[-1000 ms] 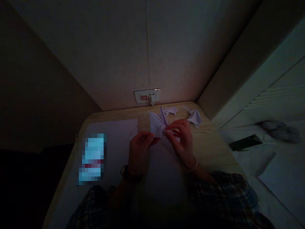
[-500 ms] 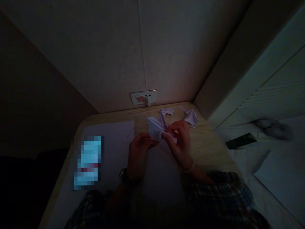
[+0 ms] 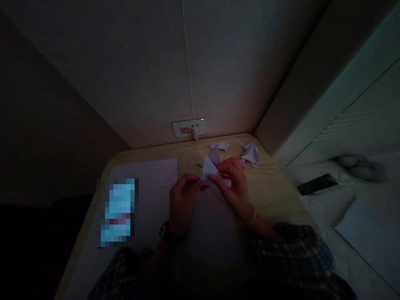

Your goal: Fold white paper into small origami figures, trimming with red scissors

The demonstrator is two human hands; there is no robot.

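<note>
A folded piece of white paper [image 3: 208, 168] with pointed flaps is between my two hands, above the wooden table [image 3: 265, 196]. My left hand [image 3: 183, 200] pinches its lower left edge between thumb and fingers. My right hand [image 3: 234, 183] grips the right side, thumb in front and fingers behind. Something red, partly hidden, shows under my right fingers. Behind the hands lie a small folded paper piece [image 3: 220, 146] and, farther right, a larger folded paper figure [image 3: 250, 154] with points.
White paper sheets [image 3: 153, 175] cover the left and front of the table. A lit, pixelated phone [image 3: 118, 212] lies on them. The wall socket [image 3: 188, 128] with a plug is behind the table. On the right, a dark flat object [image 3: 317, 184] rests on a pale surface lower down.
The folded paper has changed shape: its wide left flap is now a narrower upright point facing me. Both hands keep hold of it, nearly in the same place.
</note>
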